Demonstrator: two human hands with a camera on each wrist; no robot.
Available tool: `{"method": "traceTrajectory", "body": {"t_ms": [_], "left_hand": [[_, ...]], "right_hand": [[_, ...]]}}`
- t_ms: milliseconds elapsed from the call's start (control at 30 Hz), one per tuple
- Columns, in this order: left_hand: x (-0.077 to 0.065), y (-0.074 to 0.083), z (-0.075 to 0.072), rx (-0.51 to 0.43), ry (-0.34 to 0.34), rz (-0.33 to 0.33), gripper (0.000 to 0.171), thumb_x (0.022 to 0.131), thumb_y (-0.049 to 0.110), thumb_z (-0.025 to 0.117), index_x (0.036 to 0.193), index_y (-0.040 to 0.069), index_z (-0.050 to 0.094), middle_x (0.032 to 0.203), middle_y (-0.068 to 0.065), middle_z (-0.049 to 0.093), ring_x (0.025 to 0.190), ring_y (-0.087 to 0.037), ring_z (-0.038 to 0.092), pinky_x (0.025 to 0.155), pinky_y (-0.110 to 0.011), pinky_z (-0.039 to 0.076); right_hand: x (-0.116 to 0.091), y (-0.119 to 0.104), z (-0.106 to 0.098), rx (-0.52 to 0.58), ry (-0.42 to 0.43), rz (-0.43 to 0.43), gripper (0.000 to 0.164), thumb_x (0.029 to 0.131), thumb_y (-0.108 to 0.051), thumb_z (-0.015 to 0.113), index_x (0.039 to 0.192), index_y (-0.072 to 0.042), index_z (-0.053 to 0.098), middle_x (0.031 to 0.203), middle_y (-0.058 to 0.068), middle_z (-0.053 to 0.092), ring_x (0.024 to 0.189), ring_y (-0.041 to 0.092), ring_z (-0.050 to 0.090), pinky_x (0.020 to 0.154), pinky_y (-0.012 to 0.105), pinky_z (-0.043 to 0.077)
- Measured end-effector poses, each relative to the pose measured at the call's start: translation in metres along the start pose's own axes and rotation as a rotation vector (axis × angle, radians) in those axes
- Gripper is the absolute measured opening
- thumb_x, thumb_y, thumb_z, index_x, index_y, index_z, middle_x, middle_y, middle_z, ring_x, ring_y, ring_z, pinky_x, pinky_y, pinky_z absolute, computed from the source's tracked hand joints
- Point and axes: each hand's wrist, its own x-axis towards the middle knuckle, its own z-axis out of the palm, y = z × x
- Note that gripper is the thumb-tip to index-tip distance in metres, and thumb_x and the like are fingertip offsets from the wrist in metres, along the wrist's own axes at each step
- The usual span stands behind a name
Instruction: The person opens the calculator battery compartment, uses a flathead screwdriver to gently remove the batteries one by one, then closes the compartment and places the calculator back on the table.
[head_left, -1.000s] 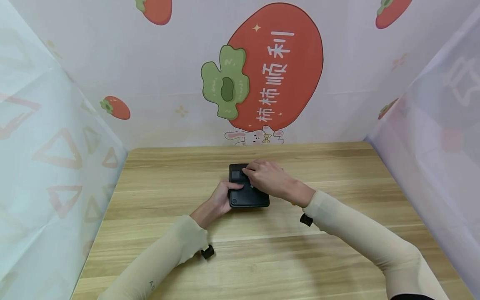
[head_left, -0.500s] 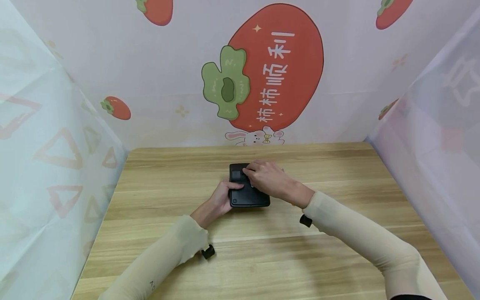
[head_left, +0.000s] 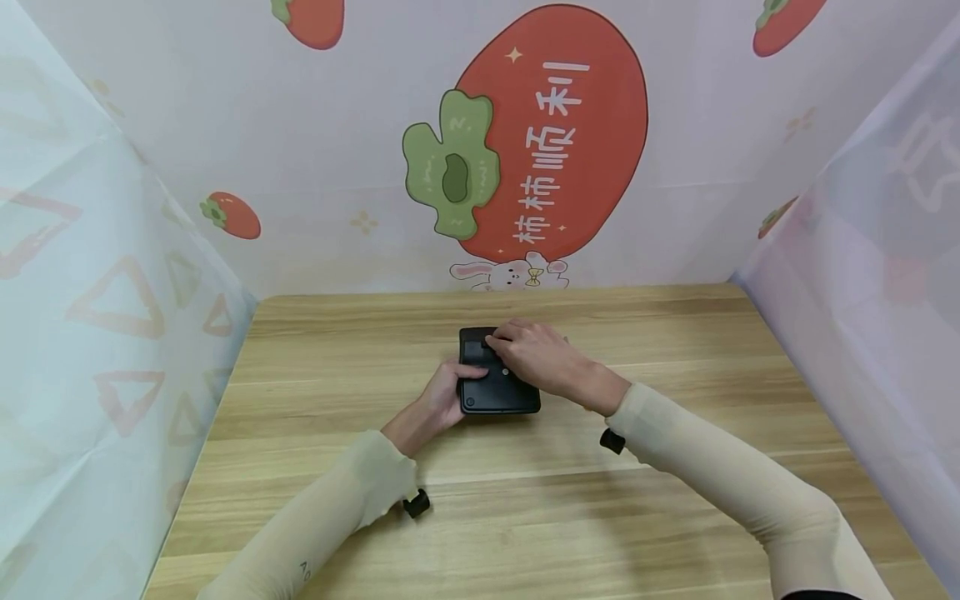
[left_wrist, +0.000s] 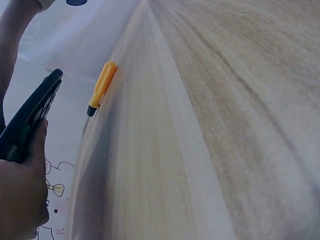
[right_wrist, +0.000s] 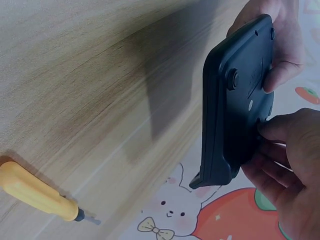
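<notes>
A black calculator [head_left: 517, 398] is held back side up above the wooden table, its keyed face turned down in the left wrist view. My left hand [head_left: 442, 393] grips its left side, thumb across the back. My right hand [head_left: 543, 357] is bent over the upper right part, fingers curled at the edge. In the right wrist view, the right thumb [right_wrist: 277, 127] presses the calculator's back beside a small pale round spot [right_wrist: 250, 105]. The right fingertips are partly hidden behind the casing.
A screwdriver with a yellow handle [right_wrist: 40, 195] lies on the table [head_left: 495, 533] below the right hand, mostly hidden in the head view. Printed sheets [head_left: 337, 150] stand along the back and both sides.
The right hand shifts very slightly on the calculator's back, leaving the pale round spot more exposed. The left hand and the calculator stay in place.
</notes>
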Motion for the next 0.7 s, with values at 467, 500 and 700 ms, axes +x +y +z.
{"method": "traceTrajectory", "body": {"t_ms": [467, 500, 700], "left_hand": [[-0.0003, -0.0008, 0.0015, 0.007, 0.016, 0.002, 0.059, 0.104, -0.004, 0.041, 0.162, 0.001, 0.030, 0.163, -0.024, 0.041, 0.151, -0.038, 0.041, 0.116, -0.046, 0.049], [-0.0005, -0.0007, 0.0015, 0.005, 0.016, -0.001, 0.059, 0.104, -0.004, 0.041, 0.162, 0.002, 0.030, 0.163, -0.023, 0.042, 0.151, -0.037, 0.042, 0.115, -0.045, 0.050], [-0.0004, -0.0003, 0.0021, 0.005, 0.011, -0.005, 0.060, 0.104, -0.004, 0.041, 0.163, 0.002, 0.029, 0.164, -0.023, 0.041, 0.151, -0.037, 0.041, 0.114, -0.045, 0.051]], "right_hand": [[-0.0035, 0.0023, -0.0001, -0.016, -0.044, -0.021, 0.031, 0.099, -0.004, 0.071, 0.130, 0.002, 0.073, 0.124, 0.015, 0.072, 0.117, 0.027, 0.069, 0.099, 0.039, 0.062], [-0.0037, 0.0024, -0.0004, -0.016, -0.045, -0.020, 0.031, 0.099, -0.004, 0.071, 0.130, 0.001, 0.073, 0.124, 0.015, 0.072, 0.117, 0.027, 0.069, 0.099, 0.039, 0.062], [-0.0044, 0.0029, -0.0003, -0.009, -0.037, -0.015, 0.031, 0.099, -0.003, 0.071, 0.130, 0.000, 0.074, 0.124, 0.015, 0.072, 0.117, 0.028, 0.069, 0.099, 0.039, 0.062]]}}
